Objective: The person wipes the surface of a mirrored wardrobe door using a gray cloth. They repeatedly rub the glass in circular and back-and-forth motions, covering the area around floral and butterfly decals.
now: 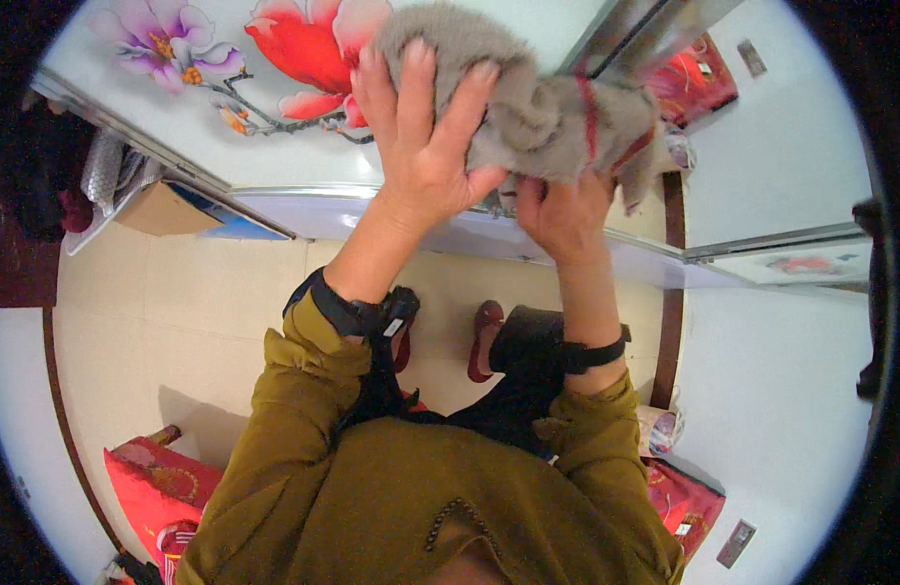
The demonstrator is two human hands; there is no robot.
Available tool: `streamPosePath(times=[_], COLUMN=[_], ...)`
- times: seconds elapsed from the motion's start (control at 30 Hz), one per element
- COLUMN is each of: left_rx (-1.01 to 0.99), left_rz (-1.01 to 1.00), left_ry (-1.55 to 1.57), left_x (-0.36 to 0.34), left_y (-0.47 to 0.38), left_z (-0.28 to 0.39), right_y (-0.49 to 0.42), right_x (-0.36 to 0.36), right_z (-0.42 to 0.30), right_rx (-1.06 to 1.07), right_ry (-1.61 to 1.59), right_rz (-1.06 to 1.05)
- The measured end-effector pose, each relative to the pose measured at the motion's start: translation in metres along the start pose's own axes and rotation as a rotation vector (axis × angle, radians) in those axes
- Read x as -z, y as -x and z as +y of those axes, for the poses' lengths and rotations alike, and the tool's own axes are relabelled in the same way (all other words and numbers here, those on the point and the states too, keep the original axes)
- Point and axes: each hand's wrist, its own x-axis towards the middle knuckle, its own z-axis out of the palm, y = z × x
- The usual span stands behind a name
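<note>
A bunched grey-brown towel (516,110) with dark red stripes lies against a white glossy panel (296,161) printed with large flowers. Spread over the towel's left part is my left hand (428,146), its fingers apart and the palm towards the cloth. My right hand (571,212) grips the towel's lower right part, with its fingertips hidden in the folds. Part of the panel's printed red flower (296,51) shows left of the towel.
A metal-framed mirror-like surface (772,168) stands at the right. Below the panel's edge are a cardboard piece (168,210) and a white tray-like item (92,230). Red fabric-covered furniture (165,475) stands lower left, and a red box-like item (684,504) lower right.
</note>
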Motion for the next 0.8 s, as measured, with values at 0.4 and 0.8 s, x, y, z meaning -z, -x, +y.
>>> streamPosePath(times=[0.4,0.8], left_rx=[0.108,0.247], left_rz=[0.123,-0.142], left_ry=[-0.049,-0.3], left_x=[0.02,0.065], left_y=[0.028,0.12], left_z=[-0.052,-0.105], right_y=[-0.021,0.005], right_x=[-0.06,-0.126], right_z=[-0.052,-0.112], right_rx=[0.032,0.094], right_ry=[-0.157,-0.338], right_rz=[0.004,-0.106])
